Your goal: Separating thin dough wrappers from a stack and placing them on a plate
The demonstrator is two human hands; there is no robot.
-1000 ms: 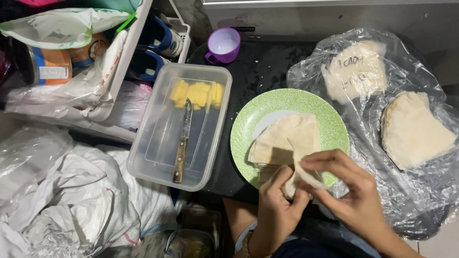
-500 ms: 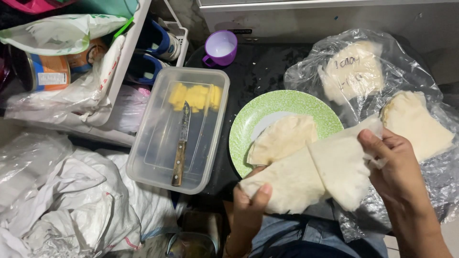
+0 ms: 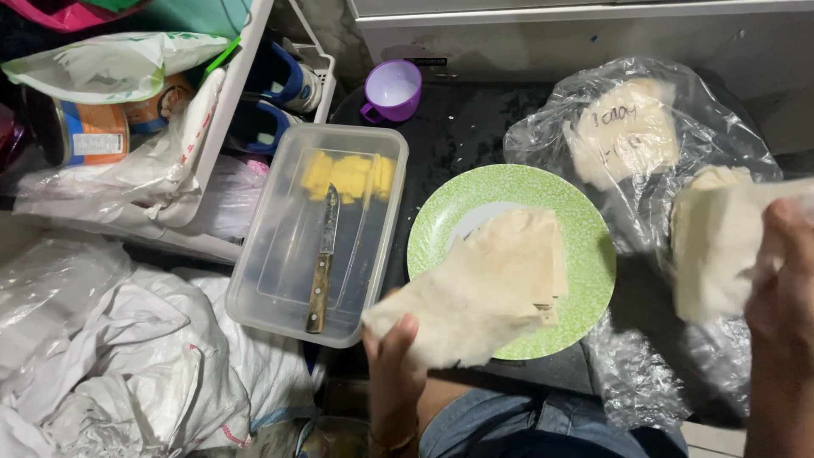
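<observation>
The thin dough sheets are now pulled apart: the left hand (image 3: 394,360) grips one sheet (image 3: 475,293) over the green plate (image 3: 585,254), the right hand (image 3: 784,271) lifts the other sheet (image 3: 716,246) above the plastic bag (image 3: 644,110). A knife (image 3: 322,259) lies in the clear container (image 3: 280,288) alongside.

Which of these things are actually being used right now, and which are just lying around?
In use: left hand holding a wrapper sheet; right hand holding another sheet; green plate; bagged wrappers.

Lying about: tub with knife and yellow pieces; purple cup; tins; white sacks.
</observation>
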